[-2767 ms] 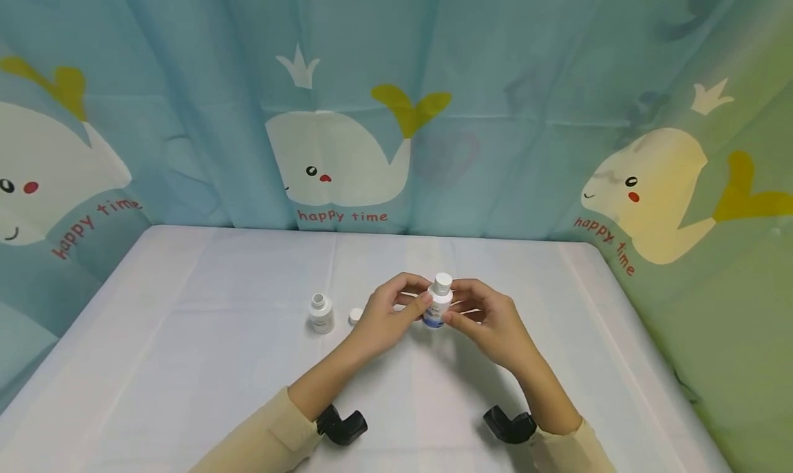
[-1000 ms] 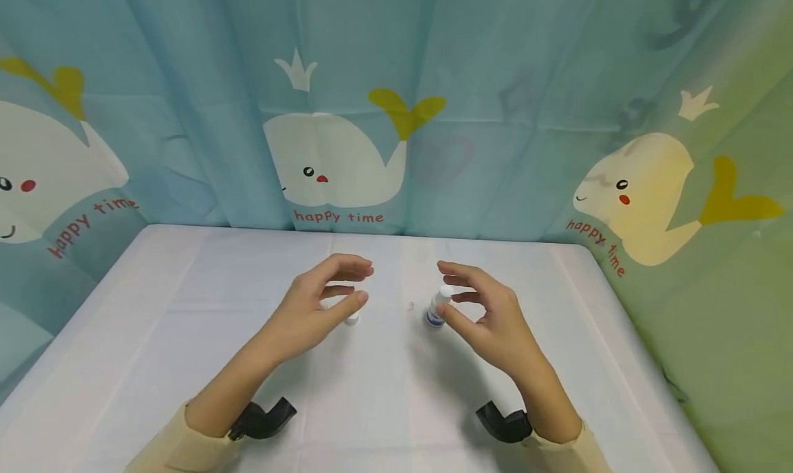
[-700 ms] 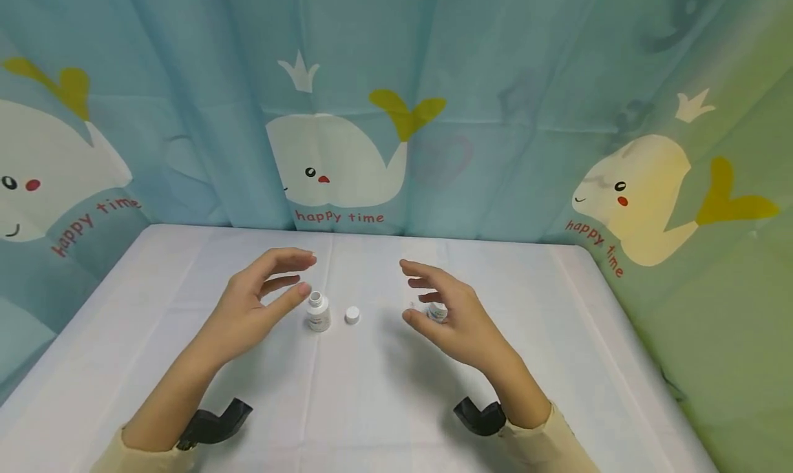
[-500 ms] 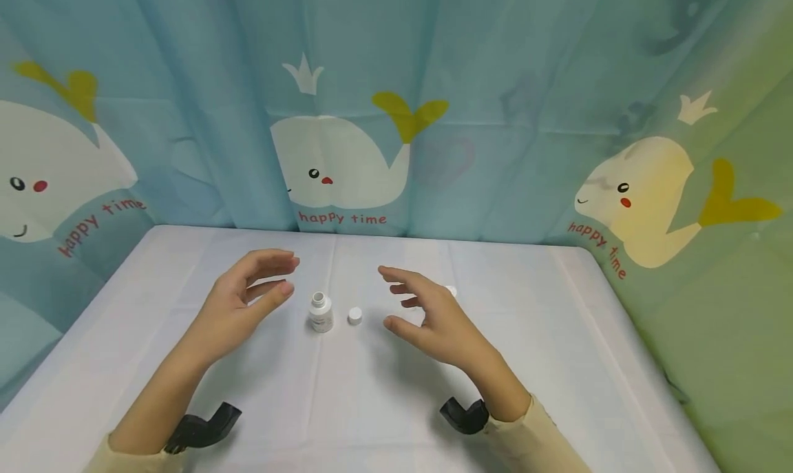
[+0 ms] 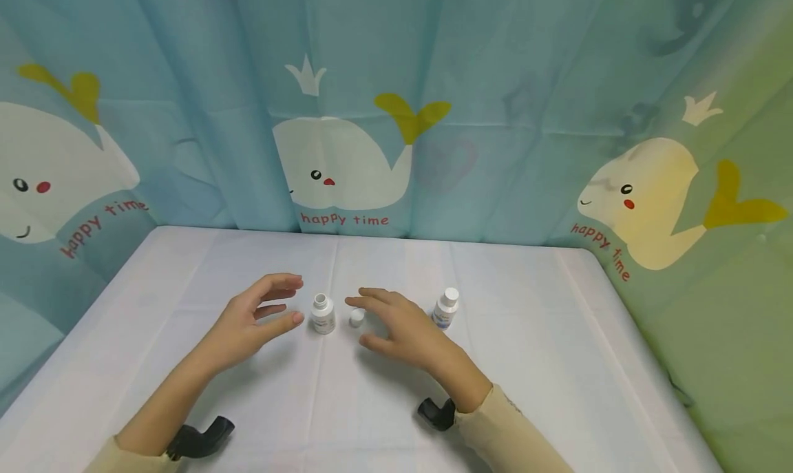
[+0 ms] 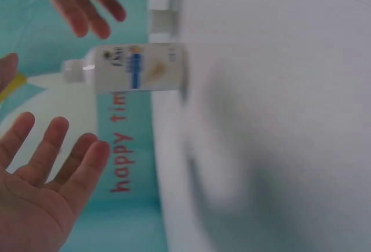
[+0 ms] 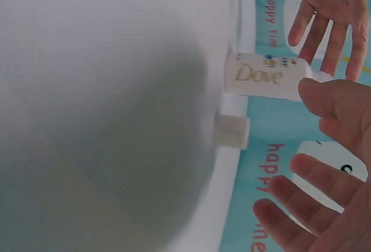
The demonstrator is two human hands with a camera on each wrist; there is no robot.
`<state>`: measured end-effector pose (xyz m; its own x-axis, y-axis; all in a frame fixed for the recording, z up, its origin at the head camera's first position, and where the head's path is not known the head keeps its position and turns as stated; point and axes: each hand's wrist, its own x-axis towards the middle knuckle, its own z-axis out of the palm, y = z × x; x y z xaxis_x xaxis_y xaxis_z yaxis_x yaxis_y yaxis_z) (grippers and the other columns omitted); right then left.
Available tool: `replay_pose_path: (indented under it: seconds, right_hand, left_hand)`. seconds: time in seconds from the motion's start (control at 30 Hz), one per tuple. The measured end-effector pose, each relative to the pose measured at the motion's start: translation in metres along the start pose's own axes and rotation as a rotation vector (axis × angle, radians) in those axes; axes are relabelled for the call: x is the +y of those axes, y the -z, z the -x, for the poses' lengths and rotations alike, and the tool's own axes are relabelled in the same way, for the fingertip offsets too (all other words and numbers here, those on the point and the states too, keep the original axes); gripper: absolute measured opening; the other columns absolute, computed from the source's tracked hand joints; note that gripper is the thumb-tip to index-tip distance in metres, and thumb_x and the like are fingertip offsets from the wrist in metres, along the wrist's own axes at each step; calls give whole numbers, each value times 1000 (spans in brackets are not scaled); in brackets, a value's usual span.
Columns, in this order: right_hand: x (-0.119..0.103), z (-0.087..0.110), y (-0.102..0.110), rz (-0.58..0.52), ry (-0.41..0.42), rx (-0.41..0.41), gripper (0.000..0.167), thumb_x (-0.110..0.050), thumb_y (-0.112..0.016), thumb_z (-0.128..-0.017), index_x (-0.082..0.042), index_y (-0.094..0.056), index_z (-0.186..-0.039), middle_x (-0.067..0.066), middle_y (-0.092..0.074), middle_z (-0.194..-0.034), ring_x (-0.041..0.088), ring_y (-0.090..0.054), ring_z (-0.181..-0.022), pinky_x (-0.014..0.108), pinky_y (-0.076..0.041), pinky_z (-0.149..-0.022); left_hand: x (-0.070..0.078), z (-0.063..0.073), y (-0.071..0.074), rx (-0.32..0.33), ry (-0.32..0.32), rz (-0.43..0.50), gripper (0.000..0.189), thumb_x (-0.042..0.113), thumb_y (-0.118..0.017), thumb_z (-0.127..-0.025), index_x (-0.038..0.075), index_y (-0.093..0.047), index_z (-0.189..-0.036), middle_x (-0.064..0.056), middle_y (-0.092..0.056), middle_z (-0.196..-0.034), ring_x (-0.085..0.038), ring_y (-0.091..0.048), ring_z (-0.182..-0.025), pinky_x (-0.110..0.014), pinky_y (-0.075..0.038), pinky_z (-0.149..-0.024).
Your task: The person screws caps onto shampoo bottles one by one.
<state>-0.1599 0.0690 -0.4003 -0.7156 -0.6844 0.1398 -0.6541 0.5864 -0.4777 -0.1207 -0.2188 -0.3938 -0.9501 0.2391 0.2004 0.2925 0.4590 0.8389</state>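
A small white bottle point(image 5: 323, 316) with an uncovered neck stands upright on the table. In the right wrist view the same bottle point(image 7: 264, 75) shows the word "Dove". Just left of it my left hand point(image 5: 248, 321) hovers with fingers spread, holding nothing. Beside the bottle lies a white cap point(image 5: 356, 318), also visible in the right wrist view as a short cylinder point(image 7: 231, 131). My right hand point(image 5: 403, 328) is held close to the cap, its fingers loosely extended and its grasp empty. To the right of that hand stands a second white bottle point(image 5: 445, 310), capped, with a blue-marked label.
A white cloth covers the table point(image 5: 526, 363). Behind it hangs a blue curtain point(image 5: 495, 177) printed with whales. Black curved wrist mounts point(image 5: 201, 440) sit at both sleeves, close over the table.
Both hands have let go of the capped bottle, which now stands on the table. My left hand has moved left beside the uncapped bottle; my right hand has moved left to the cap.
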Motion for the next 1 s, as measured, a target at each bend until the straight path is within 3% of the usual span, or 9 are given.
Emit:
replay_pose_path:
  seconds: [0.17, 0.47, 0.77, 1.0]
  right_hand:
    - [-1, -6, -6, 5, 5, -69, 56, -27, -72, -90, -26, -55, -143, 5, -48, -152, 24, -45, -139, 45, -40, -111]
    - [2, -17, -17, 50, 24, -149, 58, -27, -73, -91, -26, -53, -145, 5, -52, -148, 21, -48, -138, 41, -40, -112]
    - [5, -19, -22, 41, 16, -161, 49, -21, -74, -91, -20, -61, -137, -4, -61, -136, 12, -53, -131, 33, -42, -110]
    - [9, -21, -25, 24, 3, -144, 34, -13, -76, -88, -22, -71, -120, -8, -69, -112, 8, -62, -103, 26, -49, -92]
  left_hand:
    - [-12, -1, -7, -54, 21, 60, 54, 23, -76, -90, 22, -51, -138, -8, -57, -137, -34, -56, -126, -35, -51, -99]
    - [-21, -11, -20, -152, 50, 94, 68, 19, -79, -87, 13, -44, -145, -18, -51, -142, -40, -58, -123, -47, -51, -98]
    - [-21, -17, -28, -199, 76, 86, 67, 14, -78, -87, 4, -44, -144, -21, -52, -139, -39, -60, -120, -43, -53, -96]
    - [-22, -23, -33, -183, 116, 93, 59, 11, -79, -86, 2, -49, -136, -18, -56, -131, -36, -62, -116, -36, -55, -92]
